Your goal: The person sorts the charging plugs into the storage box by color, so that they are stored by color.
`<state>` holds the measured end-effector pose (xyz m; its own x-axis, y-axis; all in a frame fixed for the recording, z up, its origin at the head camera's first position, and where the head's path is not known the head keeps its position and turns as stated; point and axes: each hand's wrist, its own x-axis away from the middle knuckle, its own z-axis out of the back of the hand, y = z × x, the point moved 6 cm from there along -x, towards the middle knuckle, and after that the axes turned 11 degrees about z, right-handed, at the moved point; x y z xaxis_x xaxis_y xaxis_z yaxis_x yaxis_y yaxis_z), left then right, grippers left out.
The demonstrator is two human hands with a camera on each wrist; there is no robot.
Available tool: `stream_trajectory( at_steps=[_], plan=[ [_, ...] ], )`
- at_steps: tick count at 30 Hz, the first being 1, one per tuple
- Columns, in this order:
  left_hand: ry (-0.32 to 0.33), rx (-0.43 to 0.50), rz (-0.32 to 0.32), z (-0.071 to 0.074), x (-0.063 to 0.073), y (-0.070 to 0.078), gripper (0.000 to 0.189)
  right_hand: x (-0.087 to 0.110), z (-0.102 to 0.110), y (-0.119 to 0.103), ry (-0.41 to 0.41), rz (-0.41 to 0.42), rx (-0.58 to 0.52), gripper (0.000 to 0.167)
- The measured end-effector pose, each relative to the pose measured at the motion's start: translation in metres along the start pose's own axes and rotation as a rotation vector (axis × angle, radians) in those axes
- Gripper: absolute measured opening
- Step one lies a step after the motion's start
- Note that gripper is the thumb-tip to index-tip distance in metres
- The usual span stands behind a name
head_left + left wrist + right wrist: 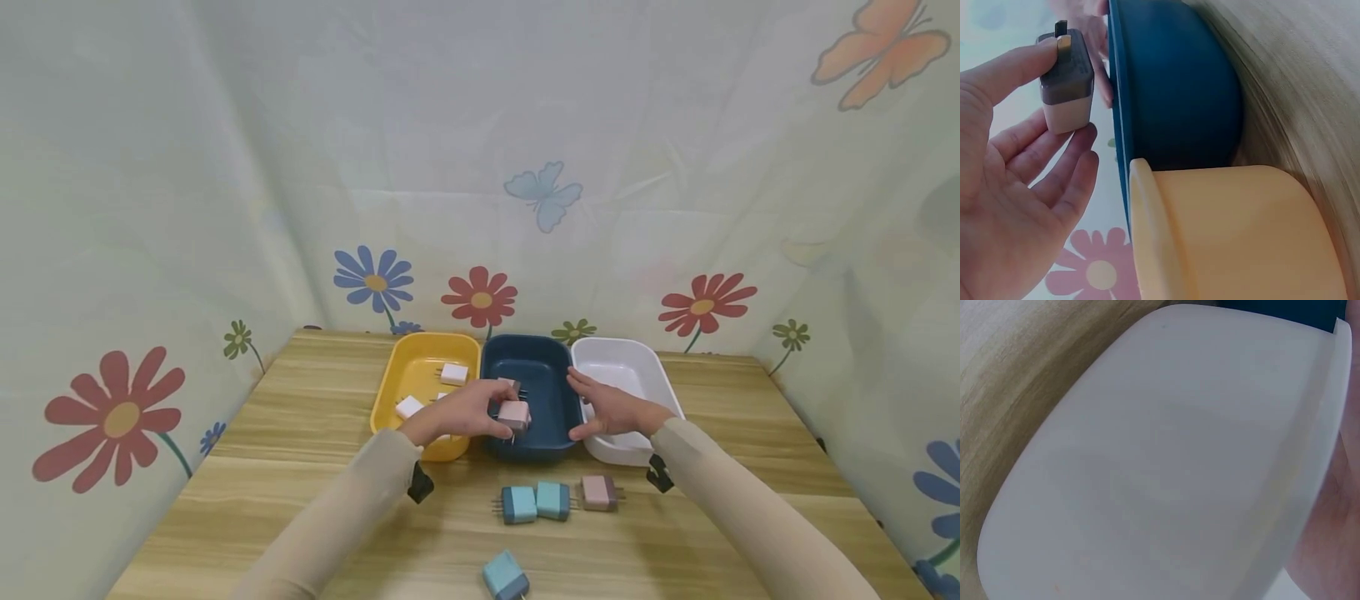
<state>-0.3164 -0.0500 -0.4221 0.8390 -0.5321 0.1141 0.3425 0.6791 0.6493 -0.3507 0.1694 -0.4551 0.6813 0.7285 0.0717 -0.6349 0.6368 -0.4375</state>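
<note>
My left hand [461,410] pinches a pink-and-mauve plug charger [513,415] between thumb and fingers over the left part of the dark blue tray [553,417]. In the left wrist view the charger [1067,84] has its prongs beside the thumb, and the hand is above the tray rims. Another pink charger [510,386] lies in the blue tray, partly hidden by that hand. My right hand [611,408] holds nothing and reaches over the white tray [637,373], fingers spread at the blue tray's right rim. In the right wrist view, the white tray's wall [1160,456] covers much of that hand.
Left of the blue tray stands a yellow tray [405,371] with several white chargers [453,374]. On the wooden table [315,400] before the trays lie two teal chargers [519,505] side by side, a pink one [598,493], and another teal one [506,575] nearer me.
</note>
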Motion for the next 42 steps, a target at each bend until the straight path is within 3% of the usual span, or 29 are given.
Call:
stream_trajectory(
  at_steps=[13,32,42],
  plan=[
    [0.081,-0.057,0.035,-0.007,-0.027,0.007,0.039,0.001,0.000,0.000,-0.001,0.002,-0.011,0.105],
    [0.062,-0.147,0.043,-0.023,-0.058,0.011,0.035,0.001,-0.001,0.000,-0.003,-0.014,-0.020,0.106],
    [0.063,-0.129,0.114,-0.024,-0.068,0.011,0.035,0.001,-0.001,-0.001,-0.005,-0.008,-0.031,0.106]
  ],
)
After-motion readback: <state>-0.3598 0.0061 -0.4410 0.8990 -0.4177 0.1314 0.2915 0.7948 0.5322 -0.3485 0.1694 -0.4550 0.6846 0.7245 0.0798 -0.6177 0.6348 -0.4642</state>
